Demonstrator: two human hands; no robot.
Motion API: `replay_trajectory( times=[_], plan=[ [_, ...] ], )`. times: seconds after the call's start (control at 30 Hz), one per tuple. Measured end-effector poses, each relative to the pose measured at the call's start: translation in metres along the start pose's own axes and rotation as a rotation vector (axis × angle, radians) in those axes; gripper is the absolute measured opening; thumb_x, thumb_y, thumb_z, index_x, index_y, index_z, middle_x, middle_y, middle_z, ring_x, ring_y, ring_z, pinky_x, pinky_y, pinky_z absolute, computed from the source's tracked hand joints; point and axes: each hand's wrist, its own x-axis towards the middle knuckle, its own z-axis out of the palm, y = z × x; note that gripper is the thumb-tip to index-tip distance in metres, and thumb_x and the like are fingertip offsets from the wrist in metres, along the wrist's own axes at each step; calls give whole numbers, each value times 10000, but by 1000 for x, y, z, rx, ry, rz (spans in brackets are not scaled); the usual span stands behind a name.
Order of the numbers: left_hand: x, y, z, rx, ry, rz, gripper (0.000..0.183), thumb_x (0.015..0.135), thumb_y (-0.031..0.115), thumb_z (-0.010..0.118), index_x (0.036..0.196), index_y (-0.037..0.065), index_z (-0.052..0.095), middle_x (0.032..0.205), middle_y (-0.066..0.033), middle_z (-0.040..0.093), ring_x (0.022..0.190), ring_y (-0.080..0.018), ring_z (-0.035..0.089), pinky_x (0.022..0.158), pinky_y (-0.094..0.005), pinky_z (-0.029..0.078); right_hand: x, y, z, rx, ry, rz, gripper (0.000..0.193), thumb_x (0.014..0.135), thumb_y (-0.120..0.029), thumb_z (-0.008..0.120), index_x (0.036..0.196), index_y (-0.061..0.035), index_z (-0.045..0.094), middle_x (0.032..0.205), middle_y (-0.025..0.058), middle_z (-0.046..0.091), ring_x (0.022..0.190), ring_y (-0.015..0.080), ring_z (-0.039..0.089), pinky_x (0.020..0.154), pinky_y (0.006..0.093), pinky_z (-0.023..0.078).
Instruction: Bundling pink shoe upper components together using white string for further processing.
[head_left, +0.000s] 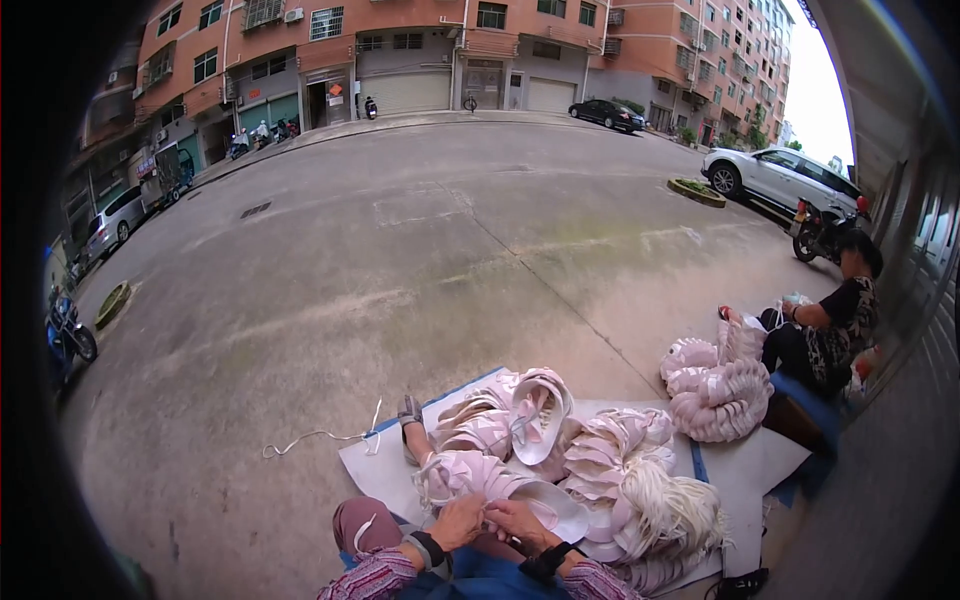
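Hands (460, 522) close together, stacked pale pink pieces (465, 478), white cords (672, 510), seated co-worker (845, 325), street (400, 220)

both hands sit near six o'clock, fingertips drawn close together. the left forearm (378, 574) enters from about seven, its hand (460, 521) pointing toward one or two, fingers bent. the right forearm (592, 577) enters from about five, its hand (518, 520) reaching toward ten, knuckles up and fingers curled. how tightly the fingertips close is too small to tell.
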Motion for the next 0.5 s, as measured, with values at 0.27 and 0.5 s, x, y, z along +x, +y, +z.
replay_trajectory(
  times=[0.27,0.5],
  plan=[
    [6,10,-10,10,-2,-95,230,825,178,514,923,-25,466,698,-251,578,661,-442,578,612,-525,443,17,16,-2,-23,-16,-54,213,876,-228,523,805,-47,610,660,-10,564,497,50,488,450,182,382],
    [9,11,-6,30,-101,-200,264,799,185,519,930,-23,423,681,-291,564,675,-477,567,612,-540,436,17,26,9,-87,51,-153,243,880,-221,503,821,-13,613,648,22,571,484,82,521,450,215,415]
  ],
)
